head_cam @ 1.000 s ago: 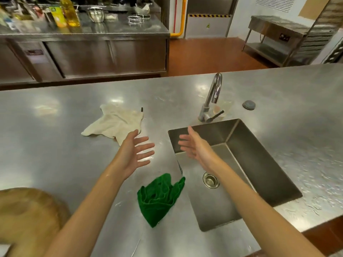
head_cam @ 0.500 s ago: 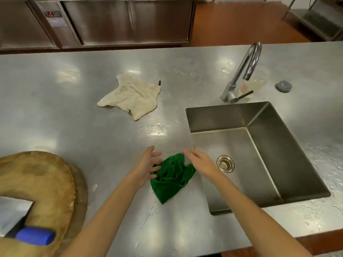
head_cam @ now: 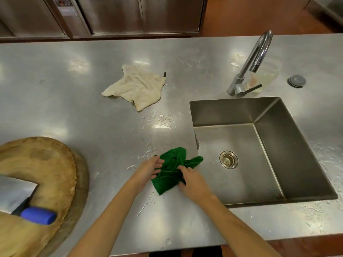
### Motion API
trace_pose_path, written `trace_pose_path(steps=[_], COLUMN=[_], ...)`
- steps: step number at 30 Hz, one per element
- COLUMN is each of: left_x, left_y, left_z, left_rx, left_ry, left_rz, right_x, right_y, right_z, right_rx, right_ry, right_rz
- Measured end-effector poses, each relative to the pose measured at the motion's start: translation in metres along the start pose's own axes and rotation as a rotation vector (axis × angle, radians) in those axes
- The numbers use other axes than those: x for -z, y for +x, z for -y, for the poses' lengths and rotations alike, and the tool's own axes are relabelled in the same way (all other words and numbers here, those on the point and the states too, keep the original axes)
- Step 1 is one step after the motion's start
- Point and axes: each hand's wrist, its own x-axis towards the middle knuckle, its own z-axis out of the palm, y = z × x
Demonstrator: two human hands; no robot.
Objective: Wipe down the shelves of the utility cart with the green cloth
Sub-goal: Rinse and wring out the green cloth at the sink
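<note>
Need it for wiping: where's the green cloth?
Head view, low centre: green cloth on the counter at the sink edge, between left hand and right hand.

Cloths: two are counted, one green cloth (head_cam: 172, 173) and one cream cloth (head_cam: 137, 88). Hands: two are seen, one left hand (head_cam: 148, 171) and one right hand (head_cam: 193, 182). Sink (head_cam: 297, 141): one is recorded, with one drain strainer (head_cam: 228, 159). Tap (head_cam: 254, 58): one is listed. Round grey plug (head_cam: 296, 81): one is noted. Clear tub (head_cam: 267, 75): one is found. Round wooden chopping board (head_cam: 37, 164): one is entered. Cleaver (head_cam: 16, 193) with blue handle: one is logged. Steel counter (head_cam: 74, 108): one is counted.
</note>
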Motion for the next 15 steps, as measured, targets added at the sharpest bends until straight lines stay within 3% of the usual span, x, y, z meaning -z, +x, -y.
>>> trace_pose_path(steps=[7, 10, 15], left_x=[-0.006, -0.017, -0.043], left_y=[-0.006, -0.012, -0.017], left_z=[-0.002, -0.011, -0.021], left_rx=[-0.174, -0.353, -0.647], left_ry=[0.291, 0.385, 0.348], left_rz=[0.005, -0.06, -0.051], right_x=[0.057, 0.087, 0.142], right_y=[0.0, -0.007, -0.027], right_z=[0.016, 0.028, 0.039], right_rx=[0.117, 0.156, 0.201], right_ry=[0.326, 0.543, 0.808], right_rz=[-0.137, -0.248, -0.429])
